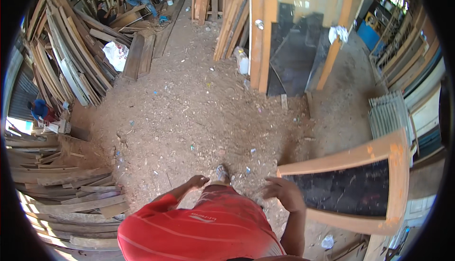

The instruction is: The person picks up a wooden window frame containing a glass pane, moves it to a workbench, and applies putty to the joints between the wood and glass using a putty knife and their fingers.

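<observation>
I see the right hand (284,192), grip apart, at the left end of an orange-brown, wood-framed black panel (346,188) at near right; contact cannot be confirmed. The left hand (198,181), near centre, is curled; I cannot tell whether its grip is clamped.

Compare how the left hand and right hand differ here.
The right hand looks larger in view than the left hand. The right hand's fingers look more spread; the left hand's look curled together. The right hand appears beside the wooden frame, while the left hand appears against the debris-strewn ground. Both look empty.
</observation>
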The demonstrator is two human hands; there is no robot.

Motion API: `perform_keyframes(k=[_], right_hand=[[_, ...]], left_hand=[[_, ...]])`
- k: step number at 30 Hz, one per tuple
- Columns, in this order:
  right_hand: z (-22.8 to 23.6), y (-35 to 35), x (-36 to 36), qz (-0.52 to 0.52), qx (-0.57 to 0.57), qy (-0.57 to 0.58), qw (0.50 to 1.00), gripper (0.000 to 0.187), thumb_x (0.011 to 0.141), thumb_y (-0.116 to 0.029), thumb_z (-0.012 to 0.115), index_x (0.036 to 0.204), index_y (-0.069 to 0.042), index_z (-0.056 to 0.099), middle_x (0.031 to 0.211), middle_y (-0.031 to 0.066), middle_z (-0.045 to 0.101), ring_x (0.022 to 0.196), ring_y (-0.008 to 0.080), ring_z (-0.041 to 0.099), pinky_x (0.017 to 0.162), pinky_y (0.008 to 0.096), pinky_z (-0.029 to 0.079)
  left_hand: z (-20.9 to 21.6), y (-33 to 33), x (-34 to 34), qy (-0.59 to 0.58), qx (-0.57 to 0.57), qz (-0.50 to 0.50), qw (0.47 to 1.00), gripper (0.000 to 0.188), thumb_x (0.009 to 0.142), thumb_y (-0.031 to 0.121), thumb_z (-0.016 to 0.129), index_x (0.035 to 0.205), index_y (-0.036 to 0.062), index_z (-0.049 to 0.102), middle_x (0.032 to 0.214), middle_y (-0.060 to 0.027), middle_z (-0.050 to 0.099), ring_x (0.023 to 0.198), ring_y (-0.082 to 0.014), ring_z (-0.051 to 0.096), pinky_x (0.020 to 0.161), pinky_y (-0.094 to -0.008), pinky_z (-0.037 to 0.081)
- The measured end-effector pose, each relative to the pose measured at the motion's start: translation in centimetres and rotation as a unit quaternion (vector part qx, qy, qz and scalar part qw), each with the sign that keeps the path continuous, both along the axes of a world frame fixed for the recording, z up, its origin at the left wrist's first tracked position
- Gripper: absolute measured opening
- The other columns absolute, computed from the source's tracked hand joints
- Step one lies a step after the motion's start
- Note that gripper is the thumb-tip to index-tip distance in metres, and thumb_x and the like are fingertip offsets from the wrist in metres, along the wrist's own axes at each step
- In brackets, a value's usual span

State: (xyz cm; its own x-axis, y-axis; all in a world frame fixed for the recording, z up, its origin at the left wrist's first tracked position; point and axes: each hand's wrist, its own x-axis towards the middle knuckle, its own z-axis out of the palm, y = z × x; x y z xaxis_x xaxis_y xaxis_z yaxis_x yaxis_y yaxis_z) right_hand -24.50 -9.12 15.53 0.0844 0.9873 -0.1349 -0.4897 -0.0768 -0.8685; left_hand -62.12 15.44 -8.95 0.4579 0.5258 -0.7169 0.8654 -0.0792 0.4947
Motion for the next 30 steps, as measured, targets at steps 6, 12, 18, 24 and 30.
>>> perform_keyframes(k=[6,12,18,24,30], right_hand=[[2.9,16.0,-1.3,-0.019,-0.007,-0.188,0.982,0.079,0.085,-0.027,0.086,0.149,0.005,0.053,0.135,0.0259,0.066,0.102,0.0400,0.075,0.079,0.0458,0.064],[-2.1,36.1,-2.0,0.201,0.014,0.102,0.974,0.080,0.086,-0.036,0.086,0.146,0.005,0.053,0.130,0.0247,0.069,0.106,0.0400,0.075,0.075,0.0411,0.065],[2.2,44.9,-2.4,0.246,0.010,0.070,0.967,0.087,0.094,-0.053,0.074,0.151,0.006,0.045,0.130,0.0230,0.068,0.116,0.0386,0.071,0.090,0.0457,0.060],[-1.4,57.5,-0.1,0.298,0.029,-0.086,0.950,0.077,0.093,-0.046,0.078,0.144,0.007,0.054,0.125,0.0221,0.070,0.112,0.0368,0.071,0.088,0.0449,0.059],[1.5,64.8,4.0,0.361,0.005,-0.059,0.931,0.064,0.094,-0.018,0.074,0.151,0.002,0.051,0.124,0.0195,0.070,0.103,0.0305,0.075,0.086,0.0380,0.061]], left_hand=[[1.5,9.7,-3.6,-0.022,-0.012,0.107,0.994,0.069,0.101,0.062,0.054,0.127,0.0008,0.072,0.131,-0.0277,0.069,0.127,-0.0430,0.063,0.106,-0.0483,0.050],[1.2,19.8,-3.1,-0.045,0.070,0.130,0.988,0.068,0.101,0.059,0.055,0.129,-0.0002,0.070,0.125,-0.0295,0.071,0.122,-0.0434,0.066,0.104,-0.0485,0.051],[2.7,24.9,-3.7,-0.171,0.070,0.312,0.932,0.064,0.101,0.057,0.055,0.122,-0.0005,0.072,0.120,-0.0280,0.073,0.117,-0.0429,0.069,0.101,-0.0489,0.052],[4.9,33.2,2.0,-0.120,0.020,0.253,0.960,0.050,0.103,0.047,0.060,0.123,0.0027,0.073,0.105,-0.0136,0.076,0.092,-0.0207,0.071,0.082,-0.0365,0.057],[2.9,39.1,2.5,-0.159,0.143,0.319,0.923,0.050,0.107,0.045,0.052,0.121,0.0014,0.072,0.108,-0.0187,0.075,0.106,-0.0304,0.071,0.094,-0.0426,0.054]])
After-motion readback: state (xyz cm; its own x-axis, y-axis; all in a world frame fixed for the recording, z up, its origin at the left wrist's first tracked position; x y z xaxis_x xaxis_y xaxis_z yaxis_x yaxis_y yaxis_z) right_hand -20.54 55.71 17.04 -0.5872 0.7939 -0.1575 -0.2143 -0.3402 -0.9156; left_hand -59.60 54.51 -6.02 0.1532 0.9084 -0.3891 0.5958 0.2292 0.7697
